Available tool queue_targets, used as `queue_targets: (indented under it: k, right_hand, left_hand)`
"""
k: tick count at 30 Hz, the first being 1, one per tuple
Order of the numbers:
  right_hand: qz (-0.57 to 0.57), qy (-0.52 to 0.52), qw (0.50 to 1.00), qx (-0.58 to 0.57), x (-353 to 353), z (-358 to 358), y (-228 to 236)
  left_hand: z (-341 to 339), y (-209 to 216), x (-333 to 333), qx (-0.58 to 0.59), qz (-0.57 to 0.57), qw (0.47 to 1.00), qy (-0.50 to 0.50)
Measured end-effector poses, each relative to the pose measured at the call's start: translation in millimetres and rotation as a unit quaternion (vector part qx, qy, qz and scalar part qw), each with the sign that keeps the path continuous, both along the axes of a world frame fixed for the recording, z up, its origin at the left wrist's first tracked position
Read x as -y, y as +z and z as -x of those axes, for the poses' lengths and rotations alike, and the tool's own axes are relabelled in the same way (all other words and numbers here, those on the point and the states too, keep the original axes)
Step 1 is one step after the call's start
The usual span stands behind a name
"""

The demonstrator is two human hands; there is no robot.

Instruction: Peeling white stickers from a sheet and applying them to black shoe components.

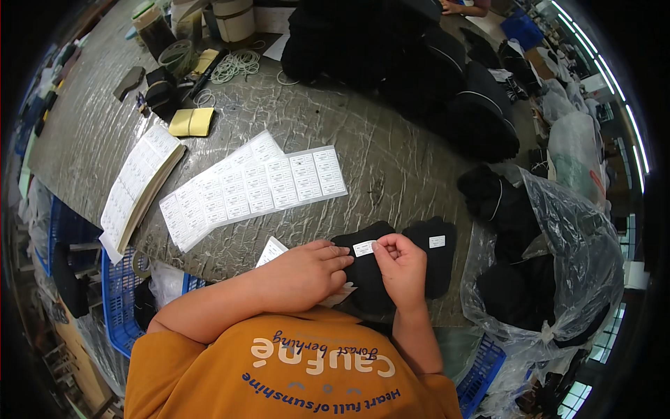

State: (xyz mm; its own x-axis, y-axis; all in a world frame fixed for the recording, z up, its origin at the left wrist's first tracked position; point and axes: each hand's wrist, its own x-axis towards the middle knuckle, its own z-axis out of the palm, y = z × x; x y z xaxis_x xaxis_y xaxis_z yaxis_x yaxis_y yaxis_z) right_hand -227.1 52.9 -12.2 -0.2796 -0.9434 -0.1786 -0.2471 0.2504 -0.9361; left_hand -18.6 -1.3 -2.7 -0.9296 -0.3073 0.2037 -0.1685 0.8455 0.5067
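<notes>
A small white label (363, 248) lies on a black fabric piece (370, 290) in front of me. My right hand (403, 269) pinches the label's right end between thumb and fingertips. From the left, my left hand (310, 274) reaches palm down, its fingertips at the label's left edge. A white paper strip (271, 250) shows on both sides of this hand and appears held under its curled fingers; the grip itself is hidden. Just right, another black fabric piece (436, 272) bears a similar label (437, 241).
Overlapping label sheets (258, 181) lie beyond my left hand, beside a thick paper pad (139, 185) and a yellow pad (191, 122). Cord (236, 65) and jars (153, 26) stand farther back. Tied black bundles (481, 112) and a clear plastic bag (565, 237) occupy the right. A blue crate (120, 307) is at left.
</notes>
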Motion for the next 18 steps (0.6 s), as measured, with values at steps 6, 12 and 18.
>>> queue_targets:
  k: [6, 12, 18]
  right_hand:
    - [0.006, -0.005, 1.0, -0.008, 0.5, -1.5, -0.8]
    - [0.008, -0.031, 0.999, -0.027, -0.2, -1.7, -6.1]
    - [0.026, -0.034, 0.966, -0.255, 3.0, 0.9, -4.2]
  left_hand:
    - [4.5, 3.6, 0.5, -0.007, -0.017, 1.0, 0.008]
    - [7.2, -1.9, -1.7, 0.052, 0.003, 0.999, 0.002]
    - [7.0, -1.0, -2.4, 0.08, -0.012, 0.997, 0.003]
